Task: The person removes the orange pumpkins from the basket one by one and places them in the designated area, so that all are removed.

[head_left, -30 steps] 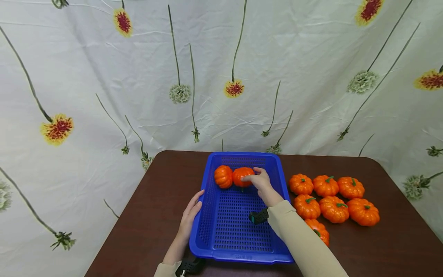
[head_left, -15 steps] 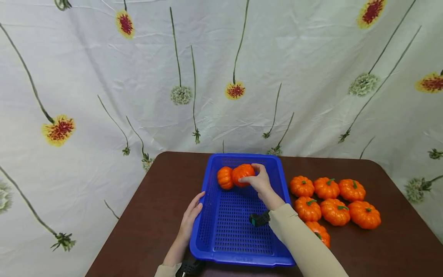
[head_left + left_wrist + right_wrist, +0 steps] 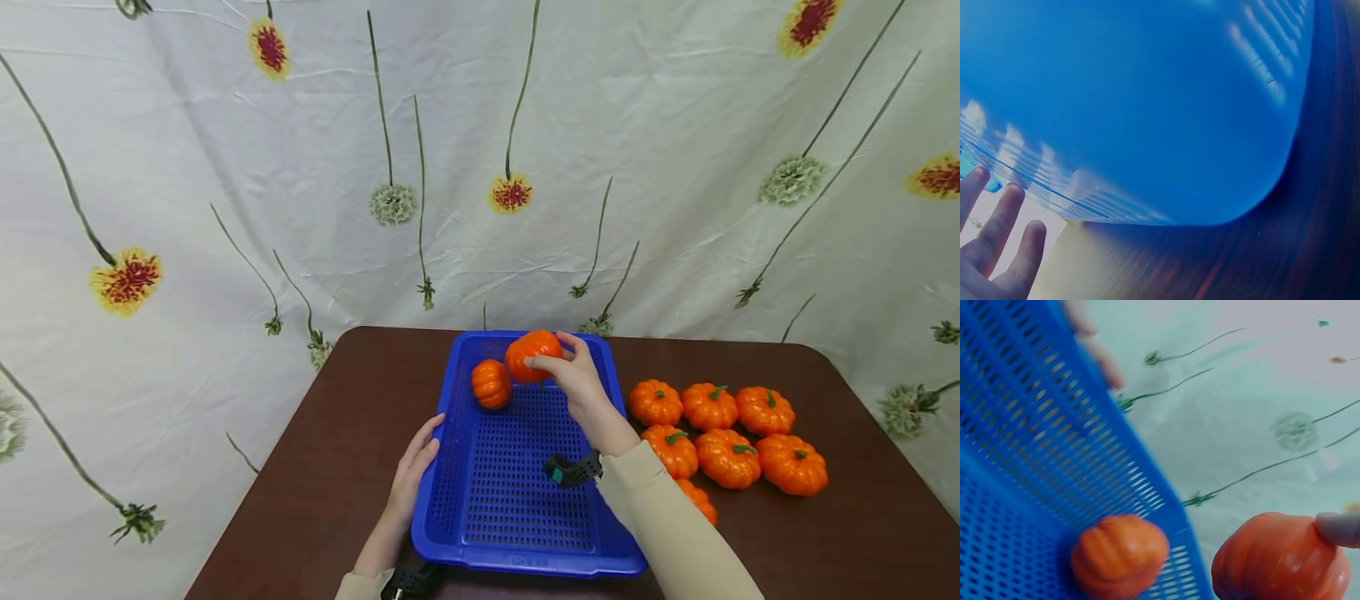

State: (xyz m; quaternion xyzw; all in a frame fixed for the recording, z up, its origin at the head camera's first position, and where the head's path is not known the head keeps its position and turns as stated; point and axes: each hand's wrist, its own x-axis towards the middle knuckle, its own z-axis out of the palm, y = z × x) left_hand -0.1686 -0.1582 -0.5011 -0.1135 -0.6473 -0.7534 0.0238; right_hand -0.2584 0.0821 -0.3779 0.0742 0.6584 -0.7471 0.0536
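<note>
My right hand [image 3: 587, 385] grips a small orange pumpkin [image 3: 531, 357] between thumb and fingers, raised over the back of a blue plastic basket [image 3: 525, 563]. Its green stem points down toward the basket. In the right wrist view the held pumpkin [image 3: 1279, 562] appears at lower right, a fingertip on its skin. A second pumpkin [image 3: 491, 384] sits on its side in the basket's back left corner, apart from the held one. My left hand [image 3: 412, 468] rests against the basket's left wall, its fingers extended; the left wrist view shows several fingers [image 3: 1007, 215] spread beside the wall.
Several more orange pumpkins [image 3: 727, 458] stand in loose rows on the dark brown table [image 3: 360, 417], right of the basket. A white cloth [image 3: 315, 150] printed with flowers hangs behind the table. My right forearm crosses the basket's right rim.
My right hand has lifted its pumpkin from beside the other one, up and slightly right. The remaining pumpkin in the basket has shifted a little to the right. My left hand stays put.
</note>
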